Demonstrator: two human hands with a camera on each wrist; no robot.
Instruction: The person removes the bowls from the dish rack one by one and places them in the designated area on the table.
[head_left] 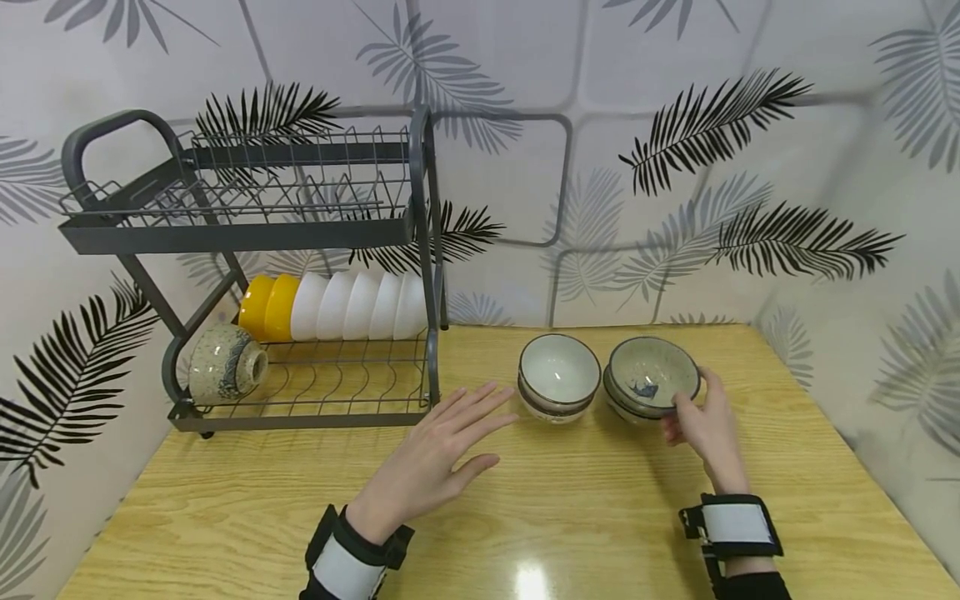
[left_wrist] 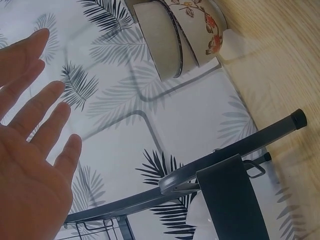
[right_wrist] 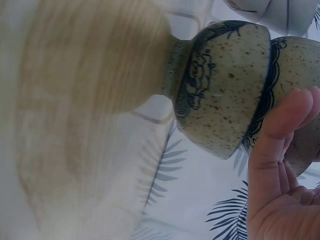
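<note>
Head view: your right hand is at the near-right rim of the speckled bowl stack, fingers curled onto the top bowl's rim, thumb on its outer wall. In the right wrist view the thumb presses the speckled side of the upper bowl, with a second bowl nested under it, so that stack is two bowls. It stands on the wooden table, right of centre, at your right fingertips. Your left hand is spread flat and open, fingers straight, holding nothing, hovering over the table just near-left of the white bowl stack; apart, not touching. That stack also shows two bowls, touching or nearly touching the speckled stack. Far left stands the grey dish rack, one rack with two tiers. Its lower tier holds two yellow bowls, five white bowls on edge, and one patterned bowl lying on its side at the left end.
</note>
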